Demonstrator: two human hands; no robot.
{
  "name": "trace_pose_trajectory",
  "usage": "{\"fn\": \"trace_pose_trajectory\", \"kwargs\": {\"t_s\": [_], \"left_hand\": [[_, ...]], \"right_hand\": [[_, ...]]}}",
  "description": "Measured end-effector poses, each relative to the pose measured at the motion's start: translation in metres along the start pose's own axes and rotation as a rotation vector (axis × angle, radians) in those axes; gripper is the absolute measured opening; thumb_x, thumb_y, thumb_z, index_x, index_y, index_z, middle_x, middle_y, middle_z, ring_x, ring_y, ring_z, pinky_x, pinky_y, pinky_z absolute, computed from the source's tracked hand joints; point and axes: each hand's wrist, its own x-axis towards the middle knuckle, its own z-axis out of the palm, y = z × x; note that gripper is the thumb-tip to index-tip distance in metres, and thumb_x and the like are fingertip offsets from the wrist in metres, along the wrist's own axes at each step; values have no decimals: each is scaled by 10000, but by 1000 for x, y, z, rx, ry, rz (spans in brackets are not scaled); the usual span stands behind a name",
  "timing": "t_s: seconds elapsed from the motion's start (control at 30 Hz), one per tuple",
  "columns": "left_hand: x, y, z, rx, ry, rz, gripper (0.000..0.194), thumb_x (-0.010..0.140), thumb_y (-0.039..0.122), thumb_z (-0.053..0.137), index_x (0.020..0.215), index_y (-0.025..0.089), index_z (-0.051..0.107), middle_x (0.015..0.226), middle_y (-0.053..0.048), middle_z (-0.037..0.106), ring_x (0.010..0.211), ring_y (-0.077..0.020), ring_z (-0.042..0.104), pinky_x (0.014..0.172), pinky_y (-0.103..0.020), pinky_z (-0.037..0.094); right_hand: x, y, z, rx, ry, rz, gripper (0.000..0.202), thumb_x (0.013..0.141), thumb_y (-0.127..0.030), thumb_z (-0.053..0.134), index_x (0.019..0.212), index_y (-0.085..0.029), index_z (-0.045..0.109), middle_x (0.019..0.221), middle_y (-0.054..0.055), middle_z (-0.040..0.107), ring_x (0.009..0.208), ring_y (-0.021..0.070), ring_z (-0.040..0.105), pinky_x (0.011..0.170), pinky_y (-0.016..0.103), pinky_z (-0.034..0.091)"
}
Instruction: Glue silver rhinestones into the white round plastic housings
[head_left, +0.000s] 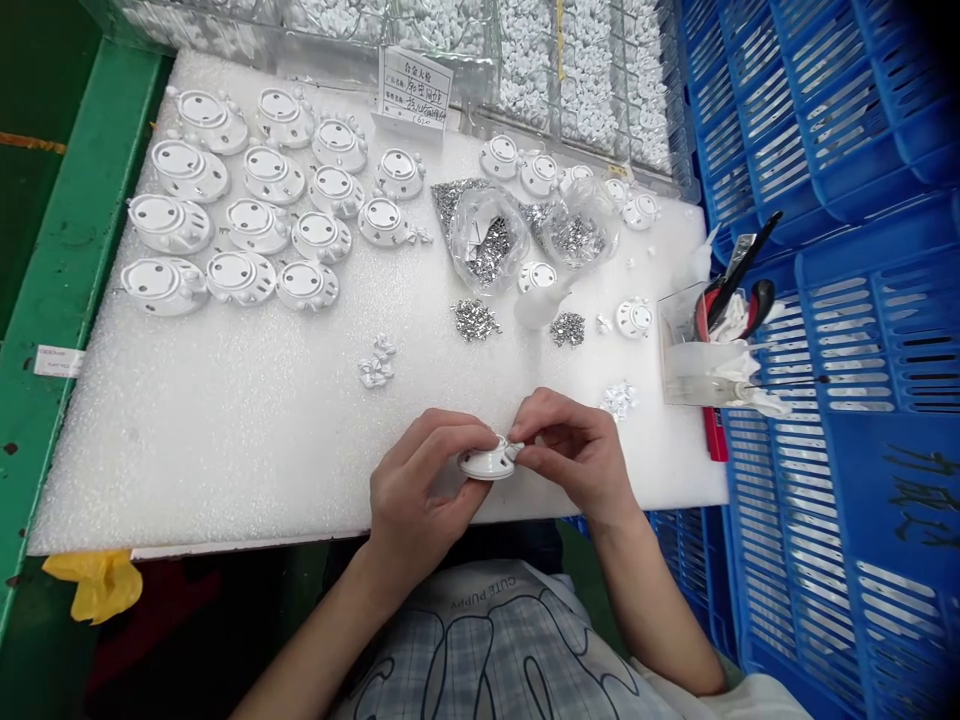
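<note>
Near the front edge of the white foam sheet, my left hand [427, 485] grips a white oval plastic part [487, 462] between thumb and fingers. My right hand [574, 450] pinches a small white piece [514, 451] against the right end of that oval part. Beyond my hands lie a pile of small white pieces [377, 362], two heaps of small metal pieces [475, 320] and a translucent squeeze bottle [538, 306]. To the right of my right hand is another cluster of small white pieces [619, 400].
Several finished-looking white oval parts [171, 222] stand in rows at the back left. Two plastic bags [491, 240] of metal pieces lie mid-back, before clear bins [577, 80] and a paper sign [412, 90]. At right are a clear tool box [697, 370] with pliers and blue crates [825, 400].
</note>
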Motion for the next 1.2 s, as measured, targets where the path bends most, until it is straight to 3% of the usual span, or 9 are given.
{"fn": "trace_pose_trajectory", "kwargs": {"t_s": [0.4,0.63,0.97,1.2], "left_hand": [[2,2,-2,32,-53,5,196,904,49,726,987,226,705,892,-21,775,799,-169,743,717,-278,622],[1,1,-1,26,-52,-8,242,895,26,719,1026,227,687,895,1,761,792,-148,718,721,-254,594],[1,-1,-3,-12,-114,33,283,896,-7,682,1056,226,700,928,-16,704,826,-150,710,735,-247,595],[4,3,-4,-56,-93,-41,305,866,-18,683,1037,233,711,909,3,709,776,-135,678,693,-230,572]], "right_hand": [[2,-2,-1,-94,-67,-44,117,883,-427,836,934,-323,855,851,22,695,706,143,603,630,306,519],[0,-1,-1,-84,-100,-79,85,928,-317,792,1006,-318,826,905,16,685,737,131,607,646,282,520],[1,0,1,-17,-96,-64,136,894,-291,821,927,-265,692,863,1,663,732,132,599,643,263,540],[-2,4,2,-93,-104,-255,185,868,-252,853,996,-263,720,900,-10,666,737,116,605,646,244,554]]}}
